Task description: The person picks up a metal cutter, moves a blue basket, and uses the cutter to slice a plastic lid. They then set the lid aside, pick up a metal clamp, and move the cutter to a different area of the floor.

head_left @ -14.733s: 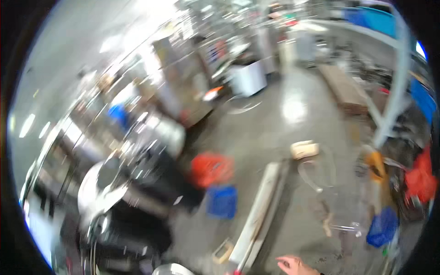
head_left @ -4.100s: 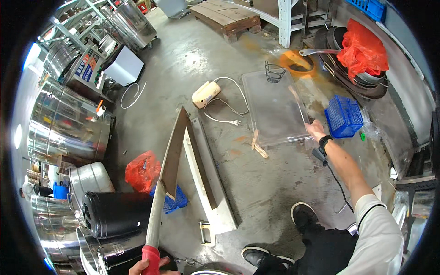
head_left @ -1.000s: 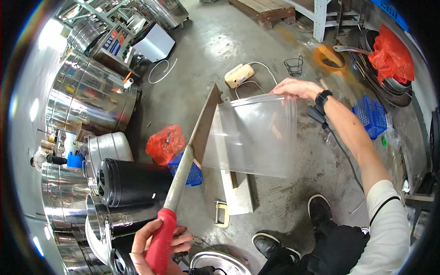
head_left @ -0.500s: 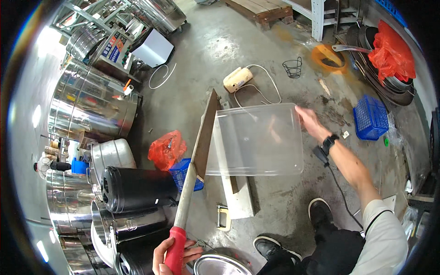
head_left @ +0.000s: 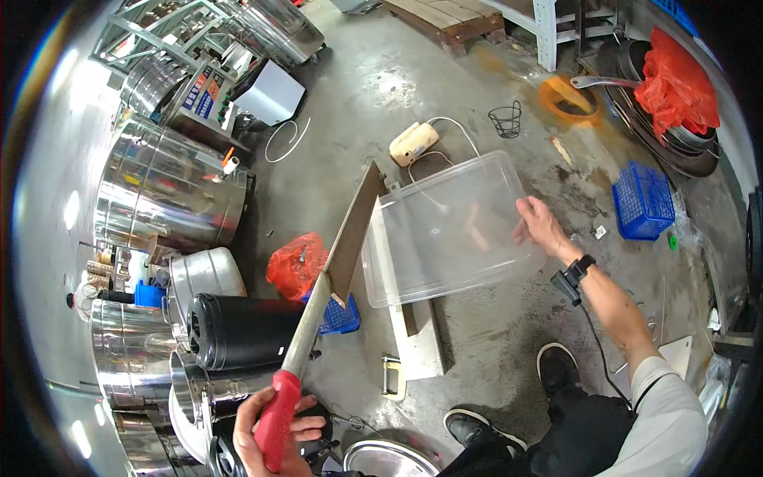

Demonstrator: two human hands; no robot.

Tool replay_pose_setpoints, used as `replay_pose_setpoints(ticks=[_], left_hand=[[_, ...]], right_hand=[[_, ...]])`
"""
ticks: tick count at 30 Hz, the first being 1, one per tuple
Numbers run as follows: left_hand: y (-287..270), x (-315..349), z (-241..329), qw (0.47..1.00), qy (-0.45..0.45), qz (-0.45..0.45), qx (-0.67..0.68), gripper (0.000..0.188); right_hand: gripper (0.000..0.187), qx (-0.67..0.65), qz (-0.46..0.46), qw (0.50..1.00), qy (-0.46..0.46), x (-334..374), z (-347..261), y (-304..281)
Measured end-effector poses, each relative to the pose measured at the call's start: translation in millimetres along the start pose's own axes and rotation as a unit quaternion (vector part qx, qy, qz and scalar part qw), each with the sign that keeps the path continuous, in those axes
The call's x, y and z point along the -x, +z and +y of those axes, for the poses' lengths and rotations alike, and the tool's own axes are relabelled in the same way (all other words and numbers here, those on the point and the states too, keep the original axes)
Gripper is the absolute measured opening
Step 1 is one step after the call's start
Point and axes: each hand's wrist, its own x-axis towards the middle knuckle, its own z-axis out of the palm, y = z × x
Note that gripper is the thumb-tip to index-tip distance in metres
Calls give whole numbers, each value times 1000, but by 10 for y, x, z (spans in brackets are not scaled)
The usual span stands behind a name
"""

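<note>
Our left hand [head_left: 246, 437] grips the red-handled tool [head_left: 311, 319]; the clear lid [head_left: 449, 230] already overlaps the metal channel [head_left: 417, 350], near end bare; right hand [head_left: 546, 228], hold unclear.

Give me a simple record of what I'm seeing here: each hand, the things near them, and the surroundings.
Left hand: closed around the red handle of a long-shafted tool
Right hand: at the right edge of a clear plastic panel; whether it holds the panel is unclear
Seen through panel: part of a pale metal channel
On floor: cream corded device, black wire holder, yellow clamp
Left side: large steel vat, black lidded container
Right side: blue basket
</note>
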Motion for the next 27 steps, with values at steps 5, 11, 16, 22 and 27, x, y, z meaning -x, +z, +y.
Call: replay_pose_setpoints(ticks=[5, 11, 16, 22, 27], left_hand=[[71, -64, 193, 996, -54, -34, -68, 75], [101, 212, -265, 996, -56, 38, -66, 55], [61, 403, -341, 993, -119, 7, 6, 81], [139, 384, -172, 991, -129, 12, 17, 78], [0, 130, 127, 945, -285, -155, -27, 63]], right_hand=[[49, 52, -9, 998, -26, -1, 101, -90], [43, 41, 18, 999, -16, 235, 238, 194], [46, 27, 25, 999, -22, 97, 383, 58], [44, 48, 36, 998, -18, 59, 188, 80], [44, 23, 49, 998, -22, 174, 198, 67]])
